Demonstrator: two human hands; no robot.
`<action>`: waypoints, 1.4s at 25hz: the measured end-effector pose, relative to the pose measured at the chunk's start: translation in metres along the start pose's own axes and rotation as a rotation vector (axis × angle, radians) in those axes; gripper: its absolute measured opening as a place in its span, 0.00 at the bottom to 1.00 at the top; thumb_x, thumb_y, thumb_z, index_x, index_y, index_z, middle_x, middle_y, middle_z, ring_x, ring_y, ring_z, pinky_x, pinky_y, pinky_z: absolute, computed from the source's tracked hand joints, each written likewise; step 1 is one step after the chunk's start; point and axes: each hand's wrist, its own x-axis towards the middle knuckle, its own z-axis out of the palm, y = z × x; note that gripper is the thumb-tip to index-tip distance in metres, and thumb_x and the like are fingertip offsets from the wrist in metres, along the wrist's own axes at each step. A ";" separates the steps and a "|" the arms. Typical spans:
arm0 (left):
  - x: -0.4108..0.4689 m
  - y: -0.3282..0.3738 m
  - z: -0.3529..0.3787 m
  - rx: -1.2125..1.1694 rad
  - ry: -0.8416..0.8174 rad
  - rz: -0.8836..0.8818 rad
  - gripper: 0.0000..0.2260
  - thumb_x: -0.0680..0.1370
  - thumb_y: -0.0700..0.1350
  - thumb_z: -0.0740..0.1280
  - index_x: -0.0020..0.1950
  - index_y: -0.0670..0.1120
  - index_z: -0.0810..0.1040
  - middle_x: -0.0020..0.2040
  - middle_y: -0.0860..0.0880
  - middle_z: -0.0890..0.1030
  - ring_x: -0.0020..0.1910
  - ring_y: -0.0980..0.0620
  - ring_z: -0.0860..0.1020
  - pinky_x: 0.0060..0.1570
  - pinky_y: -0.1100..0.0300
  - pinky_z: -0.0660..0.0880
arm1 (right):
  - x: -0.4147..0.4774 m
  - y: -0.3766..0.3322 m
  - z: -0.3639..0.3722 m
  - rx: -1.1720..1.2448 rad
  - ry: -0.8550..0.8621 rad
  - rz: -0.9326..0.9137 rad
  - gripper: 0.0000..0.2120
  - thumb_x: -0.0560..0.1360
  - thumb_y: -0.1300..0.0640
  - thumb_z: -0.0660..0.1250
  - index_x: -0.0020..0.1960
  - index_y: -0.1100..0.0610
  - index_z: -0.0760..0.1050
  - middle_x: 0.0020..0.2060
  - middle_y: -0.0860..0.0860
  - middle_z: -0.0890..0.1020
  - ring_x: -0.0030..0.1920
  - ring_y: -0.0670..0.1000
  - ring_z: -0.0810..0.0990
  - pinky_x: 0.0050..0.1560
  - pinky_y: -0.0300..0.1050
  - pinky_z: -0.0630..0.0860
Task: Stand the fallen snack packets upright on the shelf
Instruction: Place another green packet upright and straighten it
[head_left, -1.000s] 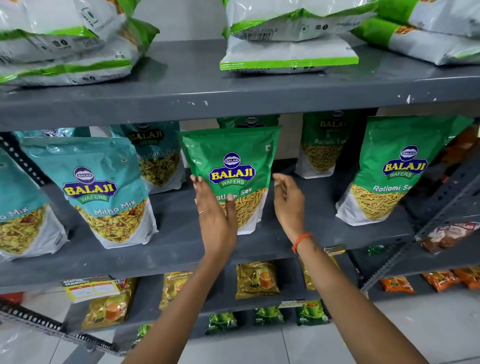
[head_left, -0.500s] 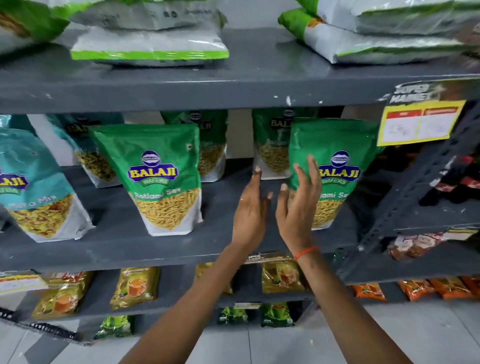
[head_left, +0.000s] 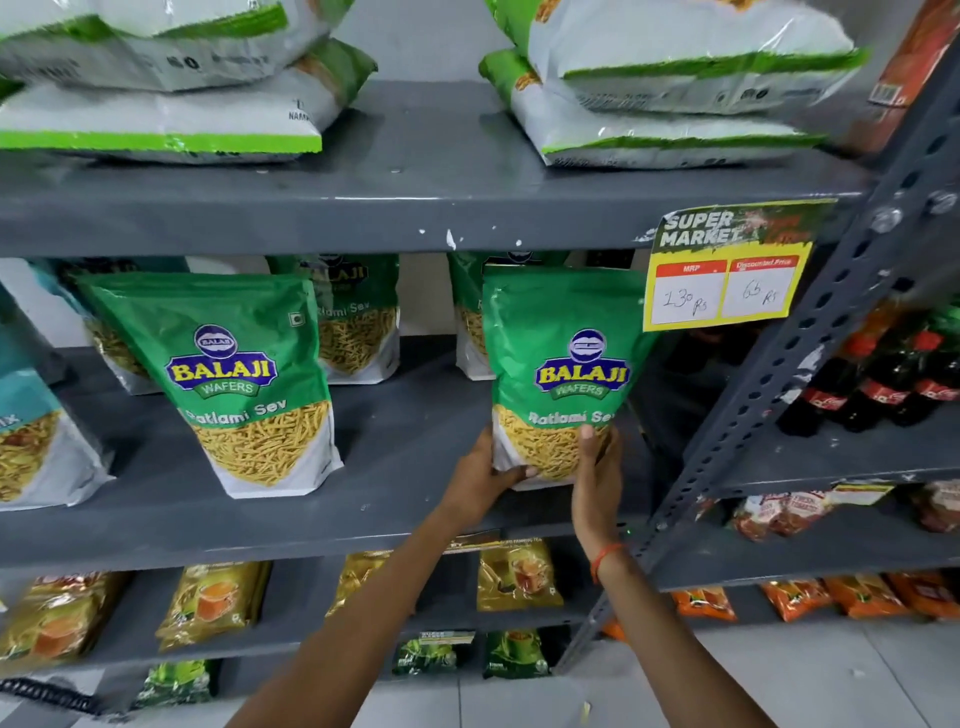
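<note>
A green Balaji Ratlami Sev packet (head_left: 563, 332) stands upright at the right end of the grey middle shelf (head_left: 405, 452). My left hand (head_left: 480, 480) grips its lower left corner, thumb across the front. My right hand (head_left: 597, 467) holds its lower right side, fingers on the front. A second green Ratlami Sev packet (head_left: 234, 374) stands upright to the left, leaning back a little. Two more green packets (head_left: 358, 322) stand behind, near the wall.
A teal Mitha Mix packet (head_left: 31, 447) stands at the far left. White-and-green bags (head_left: 665, 88) lie flat on the top shelf. A yellow price tag (head_left: 727, 270) hangs from its edge. A perforated upright post (head_left: 810, 353) sits right of the held packet, with cola bottles (head_left: 878, 384) beyond.
Both hands left the middle green packet, moved right and dropped to the bottom corners of the right green packet, which they now grip. The view shifted right and closer.
</note>
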 end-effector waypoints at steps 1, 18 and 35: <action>0.001 -0.004 -0.007 0.007 0.002 0.009 0.32 0.71 0.48 0.73 0.70 0.47 0.61 0.66 0.47 0.75 0.63 0.48 0.74 0.54 0.62 0.70 | -0.002 0.001 0.004 -0.016 -0.015 -0.003 0.35 0.68 0.32 0.61 0.67 0.52 0.64 0.60 0.51 0.79 0.58 0.47 0.80 0.57 0.46 0.78; -0.004 -0.008 -0.018 0.024 -0.071 -0.017 0.31 0.73 0.48 0.70 0.71 0.47 0.58 0.68 0.45 0.73 0.63 0.47 0.74 0.60 0.56 0.72 | -0.008 0.004 0.008 0.025 0.016 -0.031 0.33 0.61 0.27 0.64 0.60 0.41 0.65 0.53 0.39 0.77 0.50 0.32 0.79 0.43 0.27 0.76; -0.013 0.001 -0.013 0.058 -0.074 -0.012 0.31 0.74 0.48 0.69 0.71 0.45 0.57 0.68 0.43 0.73 0.63 0.46 0.74 0.57 0.59 0.71 | -0.007 0.009 -0.004 -0.051 -0.008 -0.051 0.37 0.64 0.28 0.63 0.65 0.47 0.65 0.61 0.50 0.78 0.59 0.44 0.78 0.48 0.29 0.76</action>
